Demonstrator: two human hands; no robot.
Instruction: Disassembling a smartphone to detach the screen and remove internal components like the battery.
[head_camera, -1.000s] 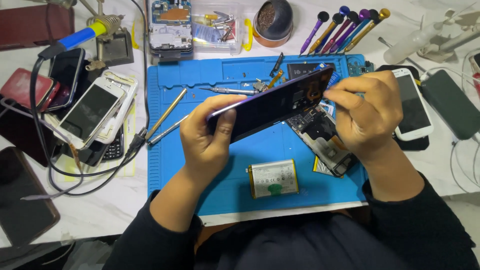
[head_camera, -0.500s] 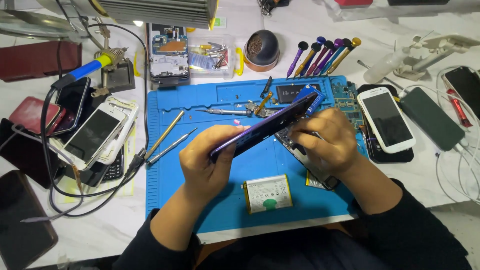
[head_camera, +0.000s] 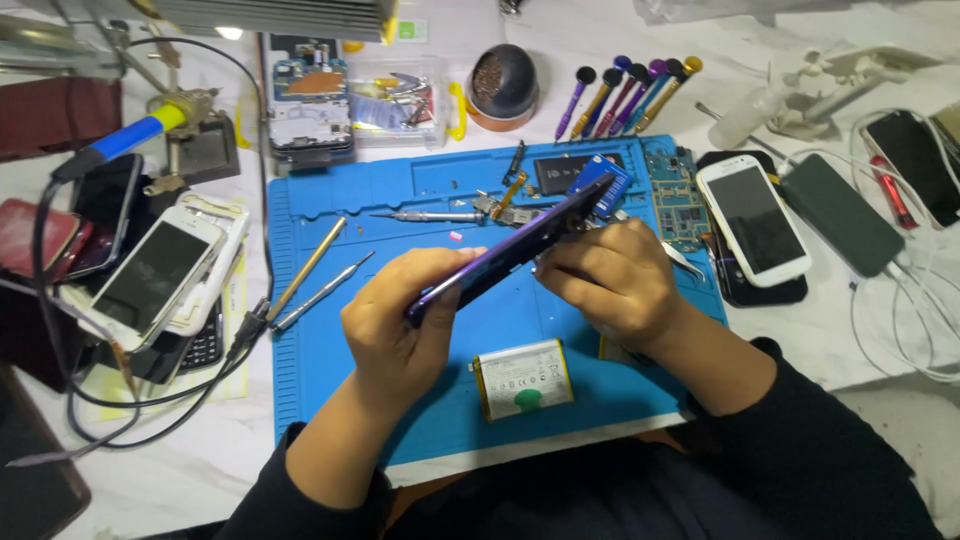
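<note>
Above the middle of the blue mat (head_camera: 330, 370), a dark purple phone (head_camera: 505, 255) is held edge-up and tilted. The left hand (head_camera: 395, 335) has its grip pinching the near lower end, and the right hand (head_camera: 615, 285) is closed around the far upper end. The phone looks thin, light and stiff, glossy enough to slip and probably fragile; the side edges seem the safest hold. A flat battery (head_camera: 523, 378) lies just nearer.

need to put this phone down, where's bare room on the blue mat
Bare blue silicone mat lies left of the left hand, below the two metal pry tools, and along the front edge right of the white flat battery. The top right, by the green circuit board, is crowded.
</note>
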